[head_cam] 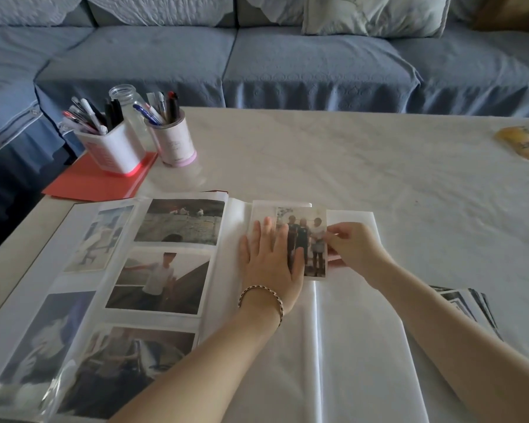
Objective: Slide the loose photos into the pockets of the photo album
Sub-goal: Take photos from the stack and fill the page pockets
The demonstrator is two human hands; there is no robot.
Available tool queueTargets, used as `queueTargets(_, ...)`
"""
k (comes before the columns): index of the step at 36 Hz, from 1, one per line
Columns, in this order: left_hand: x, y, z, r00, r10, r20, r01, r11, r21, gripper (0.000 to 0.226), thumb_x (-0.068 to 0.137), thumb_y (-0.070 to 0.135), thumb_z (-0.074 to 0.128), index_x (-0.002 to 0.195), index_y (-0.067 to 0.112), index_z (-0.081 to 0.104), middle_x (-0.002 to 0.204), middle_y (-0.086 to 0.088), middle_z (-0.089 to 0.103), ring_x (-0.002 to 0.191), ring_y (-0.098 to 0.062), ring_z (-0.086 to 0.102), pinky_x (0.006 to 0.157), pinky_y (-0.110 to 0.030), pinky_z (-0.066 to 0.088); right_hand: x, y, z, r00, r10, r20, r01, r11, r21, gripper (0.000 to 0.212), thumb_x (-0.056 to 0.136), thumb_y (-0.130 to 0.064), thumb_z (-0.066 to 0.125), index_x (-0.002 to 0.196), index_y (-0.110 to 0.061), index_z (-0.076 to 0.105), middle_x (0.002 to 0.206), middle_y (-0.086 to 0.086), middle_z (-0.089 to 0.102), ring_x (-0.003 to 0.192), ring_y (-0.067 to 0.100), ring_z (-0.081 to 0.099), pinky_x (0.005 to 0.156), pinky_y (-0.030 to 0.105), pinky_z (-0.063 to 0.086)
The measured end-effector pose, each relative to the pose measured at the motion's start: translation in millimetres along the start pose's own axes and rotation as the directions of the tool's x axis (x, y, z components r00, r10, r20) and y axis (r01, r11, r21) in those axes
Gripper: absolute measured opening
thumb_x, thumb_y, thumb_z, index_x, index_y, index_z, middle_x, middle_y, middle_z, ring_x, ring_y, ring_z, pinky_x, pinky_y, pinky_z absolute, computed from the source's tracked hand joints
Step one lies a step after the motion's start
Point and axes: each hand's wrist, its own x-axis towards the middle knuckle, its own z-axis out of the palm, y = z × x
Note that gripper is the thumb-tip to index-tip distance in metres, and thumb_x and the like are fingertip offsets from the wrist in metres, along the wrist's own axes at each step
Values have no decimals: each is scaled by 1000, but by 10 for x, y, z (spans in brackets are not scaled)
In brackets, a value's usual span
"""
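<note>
White album page (348, 331) under flat left hand (269, 264); right hand (355, 248) pinches one photo (310, 239).

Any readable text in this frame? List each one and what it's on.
No text can be read.
Square pen holder: red print on its side, too blurred to read.
Round pen cup: faint print, too small to read.
Yellow packet: dark print, too blurred to read.
Photo pinched by the right hand: no lettering shows.
</note>
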Motion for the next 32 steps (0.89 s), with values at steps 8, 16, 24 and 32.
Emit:
queueTargets(8, -40, -59, -146, 992, -64, -111, 9, 898, -440, 60, 84, 16, 57, 139, 13, 33, 152, -8, 21, 140, -19, 17, 113, -27, 16, -74, -38, 57, 999, -35, -29, 34, 999, -30, 17, 91, -8, 58, 76, -12, 65, 65, 2, 65, 59, 13, 63, 53, 17, 54)
queueTargets(16, -229, -204, -311, 992, 10, 126, -3, 998, -59, 115, 72, 61, 64, 148, 11, -6, 156, -10, -6, 144, -25, -8, 117, -37, -1, -28, -113, 148, 988, 146, -53, -137, 981, 140, 11, 87, -11, 65, 76, -9, 67, 67, 3, 63, 53, 8, 57, 56, 14, 53)
queueTargets(24, -482, -328, -311, 996, 44, 81, -59, 978, 200, 107, 78, 74, 40, 148, 8, -8, 156, -11, -12, 143, -23, -16, 111, -32, -16, -34, -92, 228, 988, 100, -118, -100, 995, 4, 24, 90, -12, 62, 66, -13, 65, 75, 12, 70, 68, 23, 68, 82, 36, 56)
queueTargets(32, -495, -335, -285, 998, 53, 14, -54, 989, 141, 111, 76, 74, 45, 148, 8, -7, 157, -8, -6, 144, -19, -11, 110, -27, -17, -70, -113, 239, 979, 129, -157, -123, 991, 49, 17, 88, -7, 62, 72, -6, 67, 68, 7, 65, 55, 13, 63, 78, 30, 56)
